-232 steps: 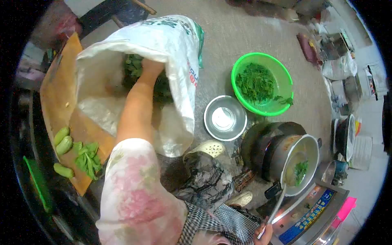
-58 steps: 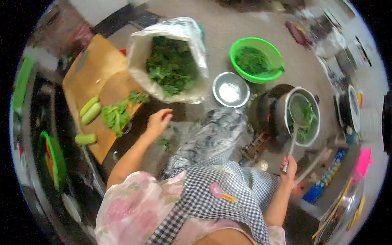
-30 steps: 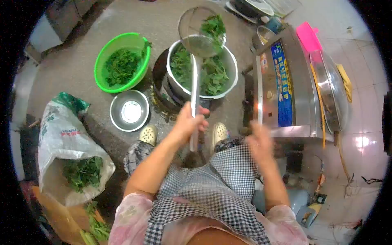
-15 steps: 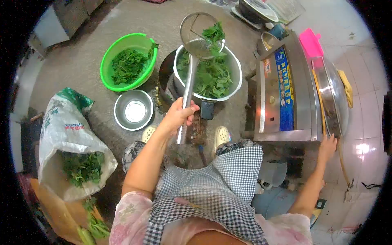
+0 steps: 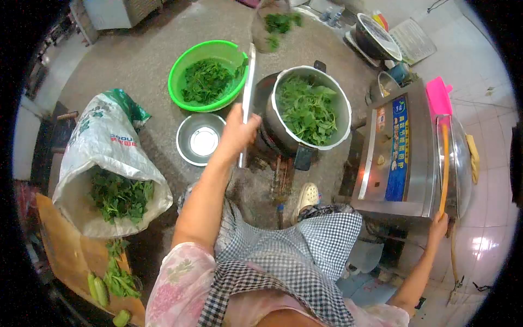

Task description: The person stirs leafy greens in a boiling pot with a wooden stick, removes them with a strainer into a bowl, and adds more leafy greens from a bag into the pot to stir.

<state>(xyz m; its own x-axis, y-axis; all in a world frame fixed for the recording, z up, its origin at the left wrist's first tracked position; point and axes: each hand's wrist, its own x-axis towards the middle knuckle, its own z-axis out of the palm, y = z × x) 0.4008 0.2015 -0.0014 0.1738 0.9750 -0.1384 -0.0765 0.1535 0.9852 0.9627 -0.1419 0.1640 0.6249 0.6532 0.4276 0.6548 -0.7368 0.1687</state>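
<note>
My left hand [image 5: 239, 129] is wrapped round the metal handle [image 5: 248, 82] of a long-handled wire strainer. Its mesh head [image 5: 267, 35] is blurred at the top, with some leafy greens [image 5: 279, 23] on it. To the right of this hand stands a pot [image 5: 348, 122] full of green leaves [image 5: 309, 109]. Far to the right, my right hand [image 5: 438, 226] grips the lower end of a long orange-brown stick [image 5: 445, 169]. The stick stands nearly upright beside the steel stove front and a round metal lid [image 5: 460, 169].
A green basin [image 5: 177, 90] holds greens in water, with a steel bowl [image 5: 185, 143] below it. At left, a woven sack [image 5: 103, 128] lies open with leaves inside. Gourds [image 5: 99, 291] lie on a board. A pink plastic container [image 5: 437, 95] sits behind the stove [image 5: 373, 158].
My left hand has swung the strainer up, away from over the pot. My right hand has closed on the stick, which is now tilted differently. The whole view has shifted.
</note>
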